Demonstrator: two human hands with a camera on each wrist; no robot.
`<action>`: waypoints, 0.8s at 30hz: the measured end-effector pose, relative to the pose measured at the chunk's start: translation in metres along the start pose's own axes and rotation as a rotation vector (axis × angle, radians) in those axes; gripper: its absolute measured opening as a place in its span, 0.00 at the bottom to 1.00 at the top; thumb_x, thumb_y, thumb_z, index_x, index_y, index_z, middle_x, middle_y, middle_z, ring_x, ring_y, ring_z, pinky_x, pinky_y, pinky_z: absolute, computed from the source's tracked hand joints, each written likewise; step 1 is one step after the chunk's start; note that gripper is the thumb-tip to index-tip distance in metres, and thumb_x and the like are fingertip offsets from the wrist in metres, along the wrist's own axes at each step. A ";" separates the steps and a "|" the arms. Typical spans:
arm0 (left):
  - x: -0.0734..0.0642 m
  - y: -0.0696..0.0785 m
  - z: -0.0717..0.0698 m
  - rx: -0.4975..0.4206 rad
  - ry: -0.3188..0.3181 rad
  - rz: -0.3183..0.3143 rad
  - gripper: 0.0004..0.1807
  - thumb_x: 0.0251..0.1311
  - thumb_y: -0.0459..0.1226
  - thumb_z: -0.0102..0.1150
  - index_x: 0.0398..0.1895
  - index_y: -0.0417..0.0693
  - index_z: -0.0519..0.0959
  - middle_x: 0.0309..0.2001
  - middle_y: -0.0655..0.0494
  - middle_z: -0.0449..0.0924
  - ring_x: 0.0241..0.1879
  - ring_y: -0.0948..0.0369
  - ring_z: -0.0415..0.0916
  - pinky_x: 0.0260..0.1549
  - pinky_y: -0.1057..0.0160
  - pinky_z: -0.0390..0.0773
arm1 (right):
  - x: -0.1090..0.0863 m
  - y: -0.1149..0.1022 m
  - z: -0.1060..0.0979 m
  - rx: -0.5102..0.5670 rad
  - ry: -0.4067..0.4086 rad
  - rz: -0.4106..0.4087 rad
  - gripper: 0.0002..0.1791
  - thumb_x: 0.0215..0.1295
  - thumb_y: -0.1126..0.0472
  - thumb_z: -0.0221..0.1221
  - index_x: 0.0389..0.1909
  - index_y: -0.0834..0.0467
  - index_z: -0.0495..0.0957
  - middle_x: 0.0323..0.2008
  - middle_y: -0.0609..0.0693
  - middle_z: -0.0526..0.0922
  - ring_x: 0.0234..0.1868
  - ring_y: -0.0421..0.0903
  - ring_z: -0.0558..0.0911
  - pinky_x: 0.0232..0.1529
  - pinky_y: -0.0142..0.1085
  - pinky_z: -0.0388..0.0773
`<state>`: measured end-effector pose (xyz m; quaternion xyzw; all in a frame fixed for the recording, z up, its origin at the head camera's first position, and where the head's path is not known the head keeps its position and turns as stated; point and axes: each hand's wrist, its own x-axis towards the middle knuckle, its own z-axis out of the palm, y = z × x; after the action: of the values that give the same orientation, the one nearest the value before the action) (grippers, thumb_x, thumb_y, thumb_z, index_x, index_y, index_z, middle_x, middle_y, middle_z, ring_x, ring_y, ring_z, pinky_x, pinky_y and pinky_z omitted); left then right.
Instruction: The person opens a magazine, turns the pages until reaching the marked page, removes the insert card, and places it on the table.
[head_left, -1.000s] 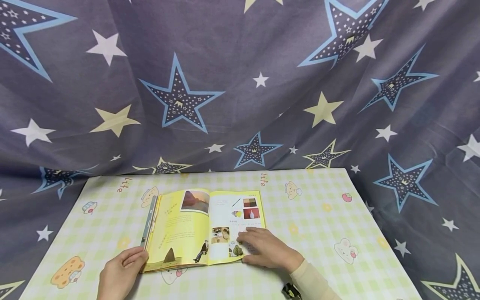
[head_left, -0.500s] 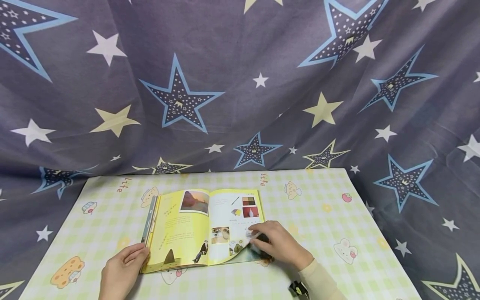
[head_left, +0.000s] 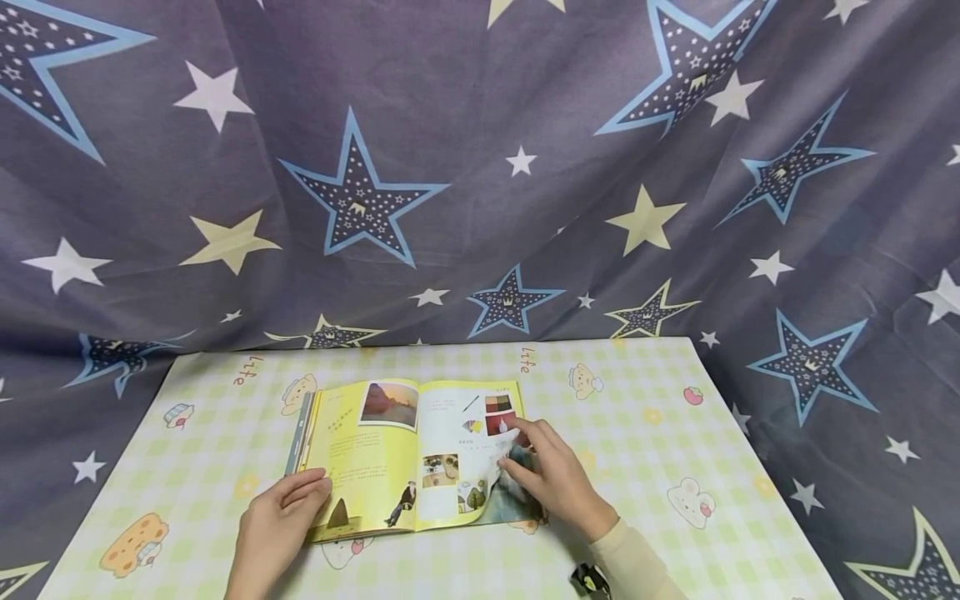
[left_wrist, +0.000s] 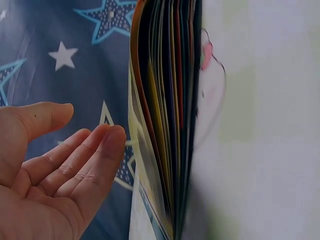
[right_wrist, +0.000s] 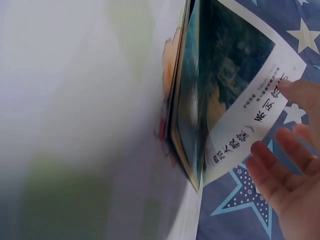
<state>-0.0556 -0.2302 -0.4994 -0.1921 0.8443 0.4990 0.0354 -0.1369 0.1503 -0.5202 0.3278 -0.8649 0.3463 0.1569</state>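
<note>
An open picture book (head_left: 365, 467) lies on the table, its left page yellow and its right page white with small pictures. My left hand (head_left: 277, 521) is at the lower left corner of the left page; the left wrist view shows its fingers (left_wrist: 92, 167) fairly straight beside the page edges. My right hand (head_left: 562, 483) holds the outer edge of the right page (head_left: 446, 500), whose lower corner curls up and bares a dark bluish picture (head_left: 512, 496) beneath. In the right wrist view, the thumb lies against the page's printed underside (right_wrist: 242, 132); the index fingertip is hidden there.
A checked green-and-white tablecloth (head_left: 637, 517) with cartoon prints covers the table. Behind it and to the right hangs a purple-grey curtain (head_left: 450, 225) with stars. A small black object (head_left: 590, 579) is by the right wrist.
My right hand has lifted the right page's lower corner, then moved up along its outer edge. My left hand has shifted right, further over the left page.
</note>
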 end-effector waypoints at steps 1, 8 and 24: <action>0.000 0.003 0.002 -0.001 -0.007 0.009 0.28 0.66 0.57 0.60 0.59 0.48 0.81 0.47 0.57 0.86 0.44 0.67 0.84 0.57 0.55 0.75 | 0.001 -0.001 0.001 0.007 0.009 0.004 0.34 0.62 0.58 0.71 0.67 0.59 0.70 0.39 0.51 0.77 0.37 0.46 0.79 0.38 0.33 0.81; 0.001 0.018 0.015 -0.059 -0.046 0.064 0.25 0.67 0.53 0.62 0.58 0.47 0.82 0.48 0.54 0.86 0.45 0.64 0.84 0.43 0.73 0.80 | 0.007 -0.008 0.008 0.066 0.002 -0.001 0.34 0.63 0.60 0.70 0.68 0.56 0.69 0.42 0.50 0.84 0.43 0.43 0.84 0.44 0.36 0.85; -0.001 0.044 0.062 -0.322 -0.158 0.163 0.22 0.62 0.45 0.69 0.52 0.38 0.83 0.42 0.44 0.86 0.40 0.52 0.87 0.38 0.65 0.86 | 0.014 -0.032 0.019 0.185 -0.288 -0.011 0.21 0.79 0.63 0.49 0.70 0.57 0.68 0.65 0.51 0.74 0.66 0.46 0.73 0.64 0.42 0.74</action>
<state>-0.0787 -0.1580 -0.4936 -0.0867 0.7608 0.6424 0.0299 -0.1270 0.1134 -0.5105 0.3917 -0.8410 0.3733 0.0024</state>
